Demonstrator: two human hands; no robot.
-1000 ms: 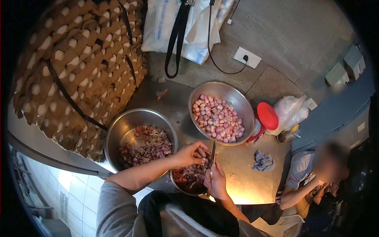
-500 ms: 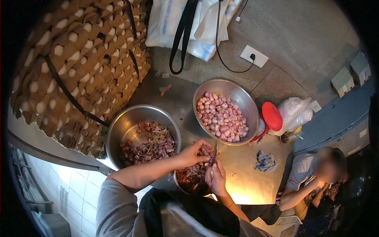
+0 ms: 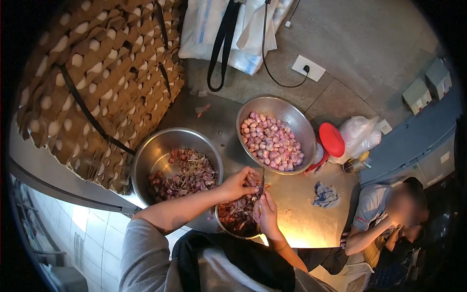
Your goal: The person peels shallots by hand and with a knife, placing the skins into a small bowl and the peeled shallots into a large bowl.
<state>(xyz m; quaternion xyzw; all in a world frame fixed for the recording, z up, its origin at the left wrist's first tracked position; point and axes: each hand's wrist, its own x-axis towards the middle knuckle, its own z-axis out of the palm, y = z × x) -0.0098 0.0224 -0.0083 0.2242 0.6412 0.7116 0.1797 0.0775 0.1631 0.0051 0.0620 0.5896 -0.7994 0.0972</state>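
Observation:
My right hand (image 3: 266, 213) is closed around a knife (image 3: 262, 182), its blade pointing up toward the colander. Pinched in my left hand (image 3: 239, 185), right beside the blade, is a small shallot, mostly hidden by the fingers. Below both hands stands a smaller metal bowl (image 3: 224, 225) with unpeeled shallots and dark skins. To the left, a large steel bowl (image 3: 141, 160) contains a heap of shallot peels and root ends (image 3: 192, 173). Pinkish peeled shallots (image 3: 272, 141) fill much of the steel colander (image 3: 304, 127) just beyond my hands.
Stacked egg trays (image 3: 107, 82) bound with black straps rise at the left. A crumpled cloth (image 3: 326, 194) lies on the metal table (image 3: 301, 219). Behind it are a red lid (image 3: 332, 139) and a plastic bag (image 3: 359, 134). Another person (image 3: 372, 214) sits at the right.
The knife is slightly more upright, and my fingers have shifted a little around the shallot. The whole view has moved slightly; the bowls and colander stay in place.

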